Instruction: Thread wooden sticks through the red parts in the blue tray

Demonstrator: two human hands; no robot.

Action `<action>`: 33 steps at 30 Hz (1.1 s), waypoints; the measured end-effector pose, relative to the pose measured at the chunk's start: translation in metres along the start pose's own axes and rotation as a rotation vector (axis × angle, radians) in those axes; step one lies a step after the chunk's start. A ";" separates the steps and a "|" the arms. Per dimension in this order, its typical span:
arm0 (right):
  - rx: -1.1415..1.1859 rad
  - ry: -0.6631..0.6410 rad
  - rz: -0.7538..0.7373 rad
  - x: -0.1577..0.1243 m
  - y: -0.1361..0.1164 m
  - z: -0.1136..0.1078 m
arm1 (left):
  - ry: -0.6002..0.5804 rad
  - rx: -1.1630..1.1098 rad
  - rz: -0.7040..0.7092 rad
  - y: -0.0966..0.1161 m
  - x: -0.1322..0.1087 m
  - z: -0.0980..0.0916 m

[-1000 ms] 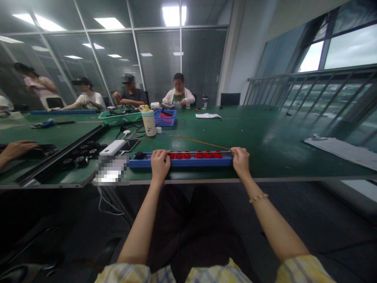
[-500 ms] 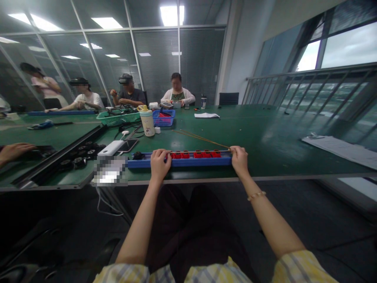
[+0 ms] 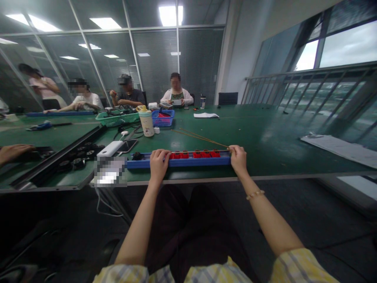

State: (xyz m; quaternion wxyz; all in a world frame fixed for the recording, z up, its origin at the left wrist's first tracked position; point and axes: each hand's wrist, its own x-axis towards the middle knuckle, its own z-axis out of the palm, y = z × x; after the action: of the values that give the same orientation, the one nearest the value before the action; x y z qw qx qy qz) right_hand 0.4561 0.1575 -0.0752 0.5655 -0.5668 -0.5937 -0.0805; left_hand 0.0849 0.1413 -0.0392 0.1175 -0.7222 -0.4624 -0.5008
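A long blue channel [image 3: 191, 162] lies along the near table edge, with several red blocks [image 3: 206, 154] sitting in a row inside it. A black part [image 3: 137, 156] sits in its left end. My left hand [image 3: 159, 161] is closed over the channel, left of the red blocks; its fingertips are partly hidden. At the channel's right end my right hand [image 3: 238, 159] pinches thin brown strips [image 3: 203, 137]. Two lengths of strip run from those fingers to the far left across the table. A thin line also follows the top of the red blocks between my hands.
To the left are a white power bank [image 3: 110, 149], a phone [image 3: 128, 146], a cup [image 3: 146, 124] and a black rail [image 3: 59, 157] with black parts beside it. Baskets [image 3: 163, 118] stand farther back. A co-worker's hand [image 3: 16, 151] is at far left. Papers [image 3: 338, 151] lie right.
My hands hold nearly the same places, and the channel has not visibly moved on the table. The whole view has shifted slightly.
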 end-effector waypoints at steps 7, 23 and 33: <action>-0.008 -0.017 0.013 0.002 -0.001 0.001 | -0.010 0.003 -0.009 0.000 0.000 0.000; 0.047 0.174 0.109 -0.002 0.004 -0.005 | -0.012 0.025 -0.015 -0.001 0.000 0.000; -0.150 0.411 0.087 -0.005 -0.015 -0.016 | -0.013 -0.016 -0.012 0.000 0.001 -0.002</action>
State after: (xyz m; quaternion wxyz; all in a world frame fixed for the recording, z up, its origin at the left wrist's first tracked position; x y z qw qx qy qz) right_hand 0.4530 0.1375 -0.0656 0.6339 -0.6039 -0.4334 -0.2137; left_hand 0.0843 0.1405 -0.0375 0.1059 -0.7237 -0.4634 -0.5002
